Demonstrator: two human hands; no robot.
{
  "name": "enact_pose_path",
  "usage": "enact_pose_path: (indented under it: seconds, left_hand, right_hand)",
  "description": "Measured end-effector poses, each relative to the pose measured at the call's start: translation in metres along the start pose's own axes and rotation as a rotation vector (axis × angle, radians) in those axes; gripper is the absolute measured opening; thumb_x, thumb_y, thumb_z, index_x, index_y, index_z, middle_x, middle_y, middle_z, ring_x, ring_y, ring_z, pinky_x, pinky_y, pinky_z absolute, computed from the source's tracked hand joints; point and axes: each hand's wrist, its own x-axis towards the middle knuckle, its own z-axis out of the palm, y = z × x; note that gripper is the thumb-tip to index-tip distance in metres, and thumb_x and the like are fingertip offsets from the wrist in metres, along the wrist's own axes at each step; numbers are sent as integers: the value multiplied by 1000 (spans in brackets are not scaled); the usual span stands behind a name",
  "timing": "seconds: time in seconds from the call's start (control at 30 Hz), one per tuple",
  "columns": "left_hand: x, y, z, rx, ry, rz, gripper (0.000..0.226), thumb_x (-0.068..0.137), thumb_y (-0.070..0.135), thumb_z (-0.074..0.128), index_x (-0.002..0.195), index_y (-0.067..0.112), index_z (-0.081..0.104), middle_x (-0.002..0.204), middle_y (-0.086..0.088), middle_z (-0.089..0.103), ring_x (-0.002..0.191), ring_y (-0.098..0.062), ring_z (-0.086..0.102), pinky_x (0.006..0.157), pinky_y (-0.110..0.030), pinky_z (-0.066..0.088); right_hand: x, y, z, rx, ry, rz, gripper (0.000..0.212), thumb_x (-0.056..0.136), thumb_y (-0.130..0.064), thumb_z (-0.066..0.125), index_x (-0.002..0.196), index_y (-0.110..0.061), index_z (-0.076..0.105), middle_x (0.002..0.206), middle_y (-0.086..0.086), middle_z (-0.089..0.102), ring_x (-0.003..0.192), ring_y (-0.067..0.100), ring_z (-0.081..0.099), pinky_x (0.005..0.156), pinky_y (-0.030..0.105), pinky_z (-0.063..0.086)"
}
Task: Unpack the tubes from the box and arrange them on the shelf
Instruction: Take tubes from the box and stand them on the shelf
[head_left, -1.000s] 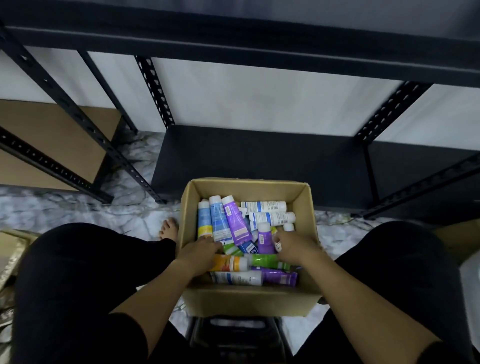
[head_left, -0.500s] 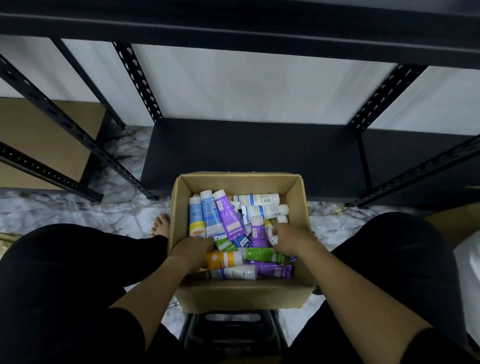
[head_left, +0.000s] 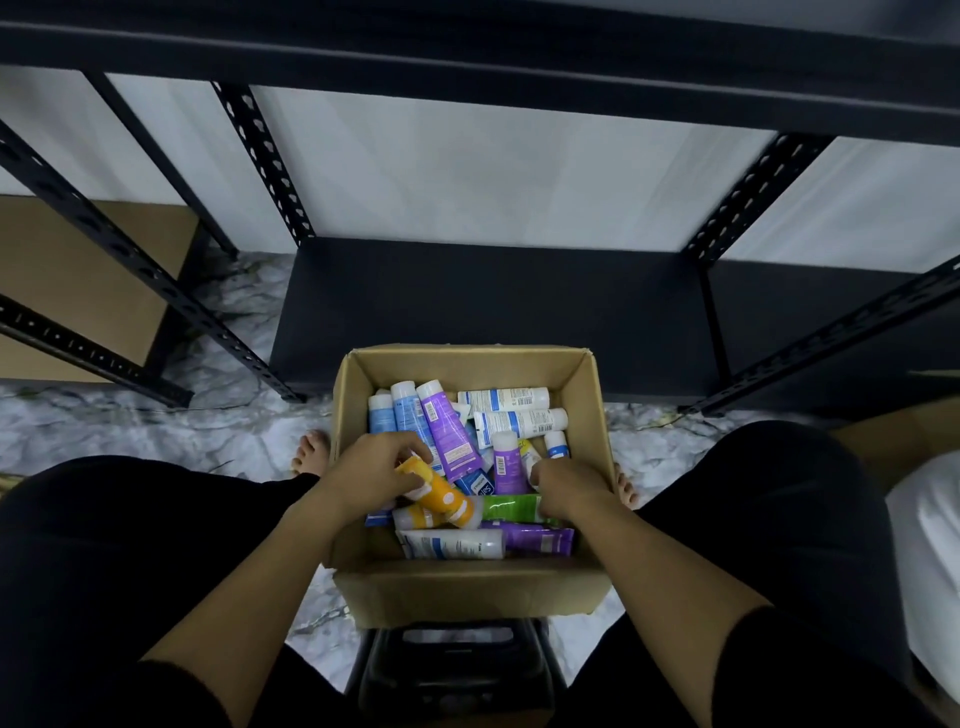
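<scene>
- Marble floor (head_left: 156, 431) seen w/ black shelf (head_left: 493, 312) behind open box (head_left: 467, 587).
- Orange tube (head_left: 441, 493) is gripped by left hand (head_left: 371, 475).
- Green tube (head_left: 506, 508) is touched by right hand (head_left: 569, 488); finger curl can't be told.

We note a plain brown cardboard box (head_left: 470, 590). The left grip (head_left: 371, 475) holds an orange tube (head_left: 441, 496) with white label patches. Just beyond that grip lie a purple tube (head_left: 445, 431) and two blue tubes (head_left: 404, 410), all white-capped. Under the right grip (head_left: 569, 491) shows a bright green tube (head_left: 506, 508); nearer than it, a purple tube (head_left: 535, 538) and a white one with blue print (head_left: 449, 544). Beyond the right grip, two white tubes (head_left: 511, 410) with barcodes. Shelf (head_left: 488, 306) black; floor (head_left: 156, 426) grey-white marble pattern.
</scene>
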Motion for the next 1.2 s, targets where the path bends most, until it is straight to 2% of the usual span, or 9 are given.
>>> enact_pose_path:
  seconds: [0.2,0.33,0.47,0.57,0.67,0.77,0.9,1.03,1.2]
  left_hand:
    - [-1,6,-4,-42,99,-26,17,86,22,75,100,28,68,95,12,65,86,-2,59,65,-12,43]
    - [0,6,-1,-98,109,-31,21,90,19,69,111,23,67,105,10,62,96,-5,58,67,-8,41]
    - [1,4,1,-131,114,-5,20,92,18,67,112,24,67,113,6,65,104,-7,59,75,-14,47]
    - [2,-1,0,-112,145,18,23,94,18,65,116,23,67,118,5,67,107,-7,60,87,-23,51]
    - [6,-3,3,-87,169,16,26,95,14,63,120,22,65,120,5,66,109,-9,61,90,-26,53]
    - [9,-5,5,-59,211,1,25,95,13,60,117,27,65,116,5,68,102,-9,64,84,-28,57]
    - [9,-3,7,-22,257,-40,25,95,16,59,116,29,62,114,4,68,99,-12,64,84,-37,59]
    - [1,4,7,-62,264,-21,27,93,17,63,112,35,62,110,6,70,95,-9,65,82,-38,60]
    - [-15,21,-3,-133,337,9,32,88,16,70,105,40,57,99,15,66,89,-4,65,72,-38,60]
  right_hand:
    - [5,-3,9,-55,51,2,32,97,-7,52,127,-11,60,127,14,62,113,28,62,88,38,52]
    - [8,-6,14,-76,65,13,33,98,-8,51,131,-10,55,130,15,59,115,30,60,87,38,50]
    - [9,-5,16,-75,107,-10,34,98,-9,51,132,-10,53,133,15,56,119,30,57,91,38,49]
    - [9,-8,14,40,123,-39,21,96,-14,58,116,-14,63,128,8,56,110,26,60,86,37,52]
    - [8,-7,8,267,130,-87,5,88,-20,68,89,-22,64,110,1,57,86,19,59,65,28,45]
    - [5,-7,0,547,147,-175,19,83,-22,75,75,-30,60,97,-4,60,82,9,58,63,24,42]
    - [-6,-11,-11,764,185,-239,14,86,-19,75,86,-28,65,98,-7,69,93,6,63,82,29,55]
    - [-16,-14,-22,823,313,-273,9,89,-19,72,90,-23,65,95,-7,70,92,8,65,81,33,57]
    - [-31,-21,-41,797,523,-293,16,91,-24,70,99,-35,62,92,-17,68,85,-2,65,78,26,55]
